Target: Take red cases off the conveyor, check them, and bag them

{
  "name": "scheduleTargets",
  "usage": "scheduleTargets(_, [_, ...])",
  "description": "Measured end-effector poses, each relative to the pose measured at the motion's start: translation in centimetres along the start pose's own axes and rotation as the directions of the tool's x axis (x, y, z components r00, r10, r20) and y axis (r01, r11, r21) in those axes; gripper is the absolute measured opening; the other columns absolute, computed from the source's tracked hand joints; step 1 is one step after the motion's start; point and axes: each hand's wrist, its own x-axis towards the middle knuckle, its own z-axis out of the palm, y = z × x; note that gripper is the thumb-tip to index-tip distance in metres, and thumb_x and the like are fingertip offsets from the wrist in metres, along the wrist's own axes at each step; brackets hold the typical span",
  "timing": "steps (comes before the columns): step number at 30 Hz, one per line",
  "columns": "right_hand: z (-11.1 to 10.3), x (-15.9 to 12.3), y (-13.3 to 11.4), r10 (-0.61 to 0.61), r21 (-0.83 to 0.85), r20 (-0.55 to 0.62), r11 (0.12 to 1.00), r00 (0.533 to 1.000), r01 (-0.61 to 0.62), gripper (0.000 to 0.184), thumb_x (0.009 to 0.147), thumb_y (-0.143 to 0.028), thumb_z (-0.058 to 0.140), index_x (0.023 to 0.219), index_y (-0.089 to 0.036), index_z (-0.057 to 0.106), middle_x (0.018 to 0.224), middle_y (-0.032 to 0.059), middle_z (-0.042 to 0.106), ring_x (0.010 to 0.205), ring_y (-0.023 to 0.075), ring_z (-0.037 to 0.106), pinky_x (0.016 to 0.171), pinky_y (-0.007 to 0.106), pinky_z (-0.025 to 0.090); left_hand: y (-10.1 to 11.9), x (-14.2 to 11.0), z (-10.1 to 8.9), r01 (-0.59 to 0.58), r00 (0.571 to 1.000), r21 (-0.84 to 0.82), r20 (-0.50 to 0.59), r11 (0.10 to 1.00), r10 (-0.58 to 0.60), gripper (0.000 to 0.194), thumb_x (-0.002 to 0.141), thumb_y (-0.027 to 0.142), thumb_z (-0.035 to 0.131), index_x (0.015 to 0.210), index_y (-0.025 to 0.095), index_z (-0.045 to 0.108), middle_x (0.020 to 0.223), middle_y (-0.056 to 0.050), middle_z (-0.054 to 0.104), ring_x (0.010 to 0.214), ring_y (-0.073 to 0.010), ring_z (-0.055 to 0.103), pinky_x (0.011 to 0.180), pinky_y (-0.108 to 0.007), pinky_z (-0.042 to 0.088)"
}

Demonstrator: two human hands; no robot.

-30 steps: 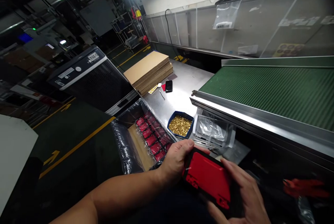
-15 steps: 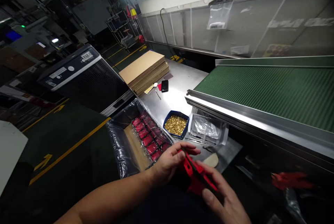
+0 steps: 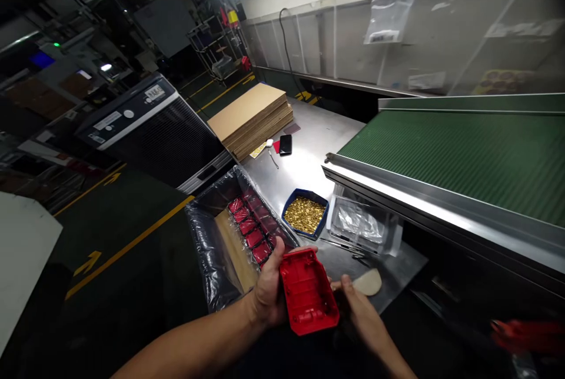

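Note:
My left hand grips a red plastic housing shell by its left side, thumb along the upper edge. The shell is tilted so its hollow inside, with ribs and small posts, faces me. At its right edge is my right hand, thumb raised and fingertips against the shell, partly hidden behind it. Beyond the shell stands a blue bin full of small brass-coloured parts. To the left, a box lined with dark plastic film holds a row of red pieces under clear wrap.
A green conveyor belt runs along the right. On the metal table lie stacked cardboard sheets, a black phone-like object, a clear tray and a pale flat piece. A red-handled tool hangs at lower right.
The red shell has turned from edge-on to showing its open inside. My right hand has moved down from across it to its right edge. The view has shifted slightly.

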Motion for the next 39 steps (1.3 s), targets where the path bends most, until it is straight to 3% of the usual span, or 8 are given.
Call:
scheduleTargets(4, [-3.1, 6.9, 1.9, -0.019, -0.379, -0.237, 0.922, 0.971, -0.075, 0.064, 0.083, -0.065, 0.043, 0.110, -0.010, 0.064, 0.105, 0.0155, 0.067, 0.096, 0.0283, 0.064, 0.090, 0.039, 0.049, 1.2, -0.3, -0.3, -0.045, 0.993, -0.030, -0.115, 0.999, 0.042, 0.089, 0.091, 0.084, 0.046, 0.128, 0.004, 0.060, 0.113, -0.023, 0.062, 0.106, -0.0377, 0.059, 0.103, -0.054, 0.041])
scheduleTargets(8, [-4.5, 10.7, 1.1, -0.148, -0.698, -0.324, 0.704, 0.934, -0.131, 0.046, 0.092, -0.041, 0.037, 0.121, -0.013, 0.059, 0.122, 0.0147, 0.060, 0.113, 0.0319, 0.057, 0.097, 0.043, 0.042, 2.3, -1.1, -0.2, -0.043, 0.975, -0.074, -0.220, 0.996, 0.026, 0.095, 0.094, 0.083, 0.016, 0.121, 0.006, 0.065, 0.109, -0.023, 0.063, 0.104, -0.0384, 0.061, 0.098, -0.052, 0.045])
scheduleTargets(14, [-6.2, 10.2, 1.0, -0.212, -0.872, -0.403, 0.384, 0.890, -0.304, 0.048, 0.097, -0.041, 0.031, 0.126, -0.012, 0.053, 0.115, 0.0193, 0.055, 0.107, 0.0381, 0.055, 0.083, 0.045, 0.041, 4.1, -2.0, -0.9, -0.058, 0.972, -0.087, -0.233, 0.995, 0.037, 0.099, 0.094, 0.080, 0.003, 0.121, 0.008, 0.065, 0.108, -0.021, 0.064, 0.103, -0.0363, 0.062, 0.095, -0.050, 0.047])
scheduleTargets(20, [-8.2, 9.9, 3.5, -0.267, -0.948, -0.278, 0.230, 0.923, -0.219, 0.040, 0.100, -0.038, 0.028, 0.115, -0.013, 0.054, 0.099, 0.0129, 0.055, 0.095, 0.0315, 0.056, 0.080, 0.042, 0.039, 5.0, -1.8, -1.4, -0.063, 0.935, -0.004, -0.350, 0.998, 0.057, 0.093, 0.098, 0.077, 0.007, 0.117, 0.006, 0.065, 0.103, -0.023, 0.065, 0.102, -0.0367, 0.063, 0.097, -0.048, 0.046])
scheduleTargets(26, [-8.7, 9.8, 4.1, -0.369, -0.921, -0.293, 0.356, 0.882, -0.157, 0.052, 0.094, -0.049, 0.025, 0.112, -0.018, 0.063, 0.100, 0.0143, 0.054, 0.096, 0.0337, 0.052, 0.082, 0.046, 0.039, 5.3, -1.6, -1.3, -0.036, 0.934, 0.025, -0.356, 0.999, 0.043, 0.088, 0.099, 0.076, 0.009, 0.109, 0.008, 0.065, 0.103, -0.022, 0.065, 0.100, -0.0356, 0.064, 0.097, -0.048, 0.047])
scheduleTargets(31, [-5.7, 8.3, 1.6, -0.424, -0.716, -0.408, 0.698, 0.809, 0.005, 0.056, 0.082, -0.060, 0.039, 0.109, -0.014, 0.057, 0.117, 0.0209, 0.054, 0.113, 0.0404, 0.052, 0.097, 0.055, 0.040, 5.2, -1.2, -1.0, 0.008, 0.927, 0.051, -0.374, 0.999, 0.012, 0.090, 0.098, 0.076, 0.007, 0.111, 0.009, 0.064, 0.105, -0.022, 0.065, 0.096, -0.0345, 0.065, 0.088, -0.044, 0.051])
scheduleTargets(34, [-3.0, 6.0, -1.0, -0.317, -0.381, -0.395, 0.911, 0.862, 0.160, 0.058, 0.084, -0.068, 0.044, 0.112, -0.017, 0.040, 0.108, 0.0183, 0.063, 0.087, 0.0291, 0.065, 0.074, 0.045, 0.054, 4.9, -1.1, -0.9, 0.059, 0.929, 0.051, -0.368, 0.997, -0.036, 0.088, 0.098, 0.077, 0.009, 0.114, 0.009, 0.063, 0.103, -0.021, 0.066, 0.093, -0.0329, 0.066, 0.084, -0.041, 0.053])
scheduleTargets(39, [-0.2, 1.2, -4.8, -0.312, -0.016, -0.223, 0.948, 0.923, 0.317, 0.048, 0.092, -0.061, 0.051, 0.113, -0.018, 0.043, 0.121, 0.0142, 0.062, 0.082, 0.0149, 0.063, 0.074, 0.031, 0.056, 3.7, -1.0, -0.7, 0.121, 0.944, 0.068, -0.317, 0.990, -0.093, 0.085, 0.100, 0.075, 0.014, 0.120, 0.008, 0.062, 0.105, -0.021, 0.066, 0.093, -0.0319, 0.066, 0.085, -0.042, 0.053])
